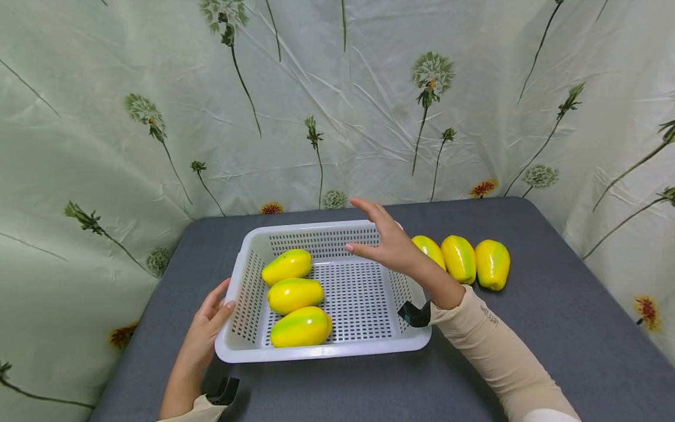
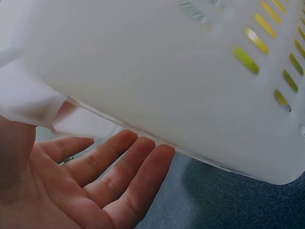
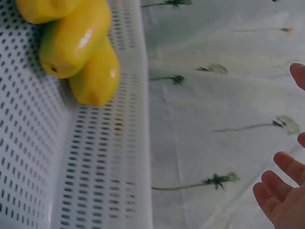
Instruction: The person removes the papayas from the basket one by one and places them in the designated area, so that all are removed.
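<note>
A white perforated plastic basket (image 1: 337,350) stands on the table. Three glossy yellow fruits tinged with green, mango- or papaya-like, lie in a column along its left side; the middle one (image 1: 295,295) is between the others. My left hand (image 1: 207,322) holds the basket's left rim, thumb over the edge; in the left wrist view its fingers (image 2: 138,183) reach the lower edge of the outer wall. Above the basket's right side hovers my right hand (image 1: 390,243), fingers and thumb spread apart, holding nothing. In the right wrist view it is partly cut off.
Three more such fruits stand in a row right of the basket, the rightmost fruit (image 1: 493,265) farthest away; my right forearm partly covers the nearest. A dark grey cloth covers the table (image 1: 532,334). Behind hangs a pale curtain (image 1: 369,117) with dandelion prints.
</note>
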Motion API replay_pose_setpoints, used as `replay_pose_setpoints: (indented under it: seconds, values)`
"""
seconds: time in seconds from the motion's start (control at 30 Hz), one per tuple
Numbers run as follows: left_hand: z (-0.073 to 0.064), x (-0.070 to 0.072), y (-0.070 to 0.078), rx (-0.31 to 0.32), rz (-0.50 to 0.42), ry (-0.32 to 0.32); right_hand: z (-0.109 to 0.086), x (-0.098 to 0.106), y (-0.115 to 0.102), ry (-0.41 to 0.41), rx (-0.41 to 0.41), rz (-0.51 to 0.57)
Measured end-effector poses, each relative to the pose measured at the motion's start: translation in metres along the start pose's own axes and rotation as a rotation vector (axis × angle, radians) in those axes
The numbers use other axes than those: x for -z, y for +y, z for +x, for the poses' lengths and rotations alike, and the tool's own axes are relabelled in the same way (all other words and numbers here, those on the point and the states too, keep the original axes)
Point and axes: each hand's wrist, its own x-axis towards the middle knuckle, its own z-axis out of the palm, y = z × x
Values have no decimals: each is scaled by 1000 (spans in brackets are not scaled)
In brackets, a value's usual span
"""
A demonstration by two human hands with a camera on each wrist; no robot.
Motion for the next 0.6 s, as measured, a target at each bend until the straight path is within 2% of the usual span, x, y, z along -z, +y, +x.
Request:
replay_pose_setpoints:
  seconds: [0.33, 0.6]
  values:
    - [1, 0, 1, 3, -13, -10, 7, -33, -1, -168, 16, -63]
    - [1, 1, 0, 12, -24, -14, 9, -56, 6, -343, -11, -23]
